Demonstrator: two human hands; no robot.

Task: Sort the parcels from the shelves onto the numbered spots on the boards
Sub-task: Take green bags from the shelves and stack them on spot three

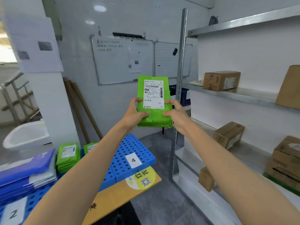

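Observation:
I hold a green plastic parcel (154, 117) upright at chest height, its white shipping label facing me. My left hand (134, 114) grips its lower left edge and my right hand (176, 112) grips its lower right edge. Below lies a blue perforated board (142, 148) with a white tag reading 4 (133, 160). Another tag reading 2 (13, 213) sits at the lower left. A stack of green parcels (68, 157) and a stack of blue parcels (26, 172) rest on the boards. Brown cardboard boxes (221, 80) stand on the metal shelves (240, 95) to the right.
An orange carton (116, 194) lies under the blue board's near corner. A white sink (26, 135) is at the left, whiteboards (121, 60) hang on the far wall, and a metal shelf post (180, 78) rises just right of the parcel. More boxes (228, 135) fill lower shelves.

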